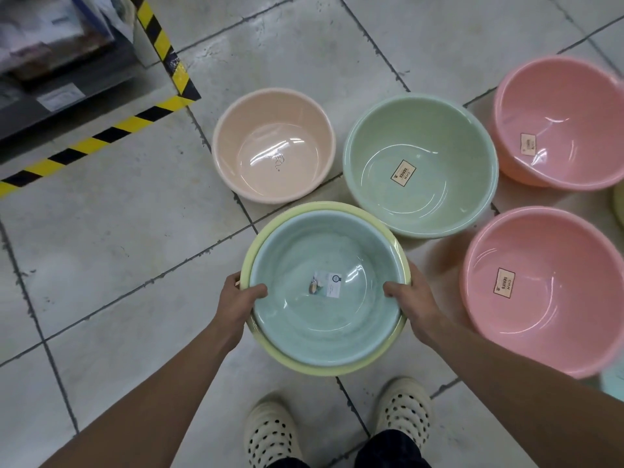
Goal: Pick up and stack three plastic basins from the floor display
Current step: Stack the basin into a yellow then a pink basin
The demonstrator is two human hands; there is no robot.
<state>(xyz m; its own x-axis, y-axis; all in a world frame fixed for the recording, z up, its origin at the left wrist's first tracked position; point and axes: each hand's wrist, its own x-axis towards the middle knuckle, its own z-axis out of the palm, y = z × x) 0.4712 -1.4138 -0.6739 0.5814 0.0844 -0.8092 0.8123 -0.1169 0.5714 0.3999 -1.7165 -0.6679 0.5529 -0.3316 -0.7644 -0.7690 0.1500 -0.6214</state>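
Between your hands sits a blue basin [324,319] nested inside a yellow basin [337,369]. Your left hand [241,300] and right hand [410,298] grip opposite rims, thumbs hooked over the blue edge. Beyond your left hand a beige basin [273,146] rests on the tiled floor [135,265]. A green basin [420,167] lies beyond your right hand, and a pink basin [543,292] just to its right.
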